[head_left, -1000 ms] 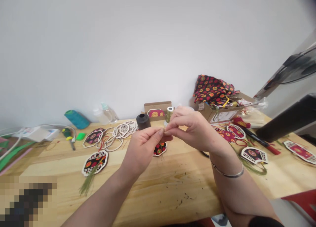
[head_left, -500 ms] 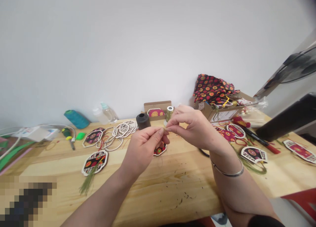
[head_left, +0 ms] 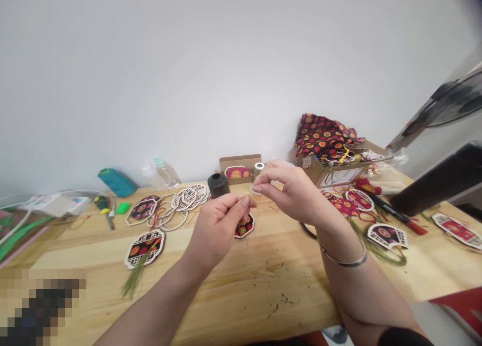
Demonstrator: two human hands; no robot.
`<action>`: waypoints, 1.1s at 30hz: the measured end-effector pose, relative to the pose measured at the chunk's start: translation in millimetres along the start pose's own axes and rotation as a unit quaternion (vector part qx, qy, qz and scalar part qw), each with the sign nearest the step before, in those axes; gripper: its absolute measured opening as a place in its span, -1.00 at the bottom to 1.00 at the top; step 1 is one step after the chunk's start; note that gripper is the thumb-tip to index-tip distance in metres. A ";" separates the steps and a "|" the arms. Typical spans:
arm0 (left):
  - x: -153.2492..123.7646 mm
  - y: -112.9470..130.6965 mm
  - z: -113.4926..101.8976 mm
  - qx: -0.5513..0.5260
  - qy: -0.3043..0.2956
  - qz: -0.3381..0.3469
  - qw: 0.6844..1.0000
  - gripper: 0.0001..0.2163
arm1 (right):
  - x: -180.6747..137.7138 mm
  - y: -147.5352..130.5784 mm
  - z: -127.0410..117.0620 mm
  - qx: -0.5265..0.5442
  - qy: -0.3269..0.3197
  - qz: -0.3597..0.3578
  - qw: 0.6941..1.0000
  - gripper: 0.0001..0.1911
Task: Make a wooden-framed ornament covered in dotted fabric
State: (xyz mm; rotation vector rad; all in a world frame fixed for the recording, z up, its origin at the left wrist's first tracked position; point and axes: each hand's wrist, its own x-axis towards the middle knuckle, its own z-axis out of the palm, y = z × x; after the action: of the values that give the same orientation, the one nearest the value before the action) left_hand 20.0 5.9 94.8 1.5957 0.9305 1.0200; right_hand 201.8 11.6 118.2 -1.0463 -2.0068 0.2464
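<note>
My left hand (head_left: 220, 225) is closed in a pinch, thumb against forefinger, on what looks like a fine thread that is barely visible at the fingertips. Right below those fingers is a small black ornament (head_left: 245, 227) with red and yellow flowers and a pale rim, partly covered by the hand; I cannot tell whether it hangs or lies on the wood. My right hand (head_left: 284, 190) is raised to the right, thumb and forefinger pressed together; anything between them is too small to see. Behind the hands stand a black cone spool (head_left: 218, 185) and an olive thread spool (head_left: 258, 169).
On the wooden table (head_left: 211, 306) lie a tasselled ornament (head_left: 145, 248), pale wooden frames (head_left: 188, 198) and a screwdriver (head_left: 103, 210) at left. A box (head_left: 339, 174) with patterned cloth (head_left: 326, 135), more ornaments (head_left: 387, 235) and a black post (head_left: 437, 178) stand at right.
My right hand has drawn away from the left fingertips, slightly up and back, leaving a gap between the hands. My left hand has stayed nearly still, and more of the small ornament shows.
</note>
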 end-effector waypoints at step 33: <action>-2.9 -7.8 -0.1 -0.060 -0.010 -0.004 0.998 -0.79 | 7.4 13.5 13.3 0.415 -0.080 0.167 0.891 -0.83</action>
State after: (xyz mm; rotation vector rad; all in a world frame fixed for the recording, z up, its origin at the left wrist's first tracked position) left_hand 18.1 5.0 86.8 1.4981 0.8449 1.0329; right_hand 197.5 28.3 107.4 -0.7949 -1.5621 1.2835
